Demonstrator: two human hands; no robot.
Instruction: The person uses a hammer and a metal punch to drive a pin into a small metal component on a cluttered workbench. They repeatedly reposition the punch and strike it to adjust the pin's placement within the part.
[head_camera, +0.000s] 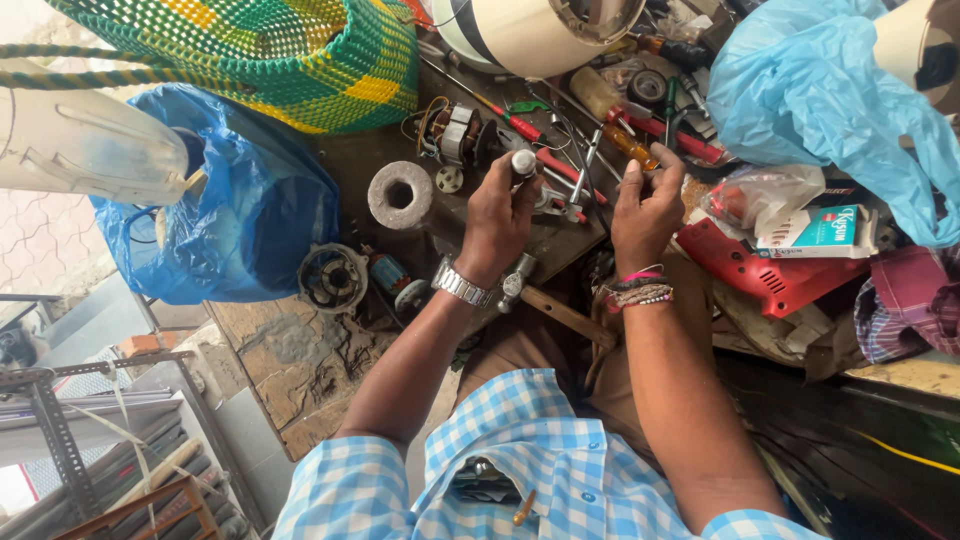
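Seen from above, a person in a blue checked shirt works over a cluttered repair bench (300, 360), both forearms stretched forward. The left hand (498, 212), a metal watch at its wrist, is raised with fingers curled shut around a small white-capped cylindrical part (523, 162), held upright at the fingertips. The right hand (648, 205), wrist ringed with beaded bands, is half closed, its fingertips pinched near an orange-handled screwdriver (632, 146); whether it actually grips anything cannot be told. Between the two hands lie red-handled screwdrivers (545, 160). Just left of the left hand's grip sit a grey stone ring (399, 194) and a wound motor stator (455, 132). Below that wrist rests a hammer (530, 290). Right of the right hand lies a red power drill (770, 275).
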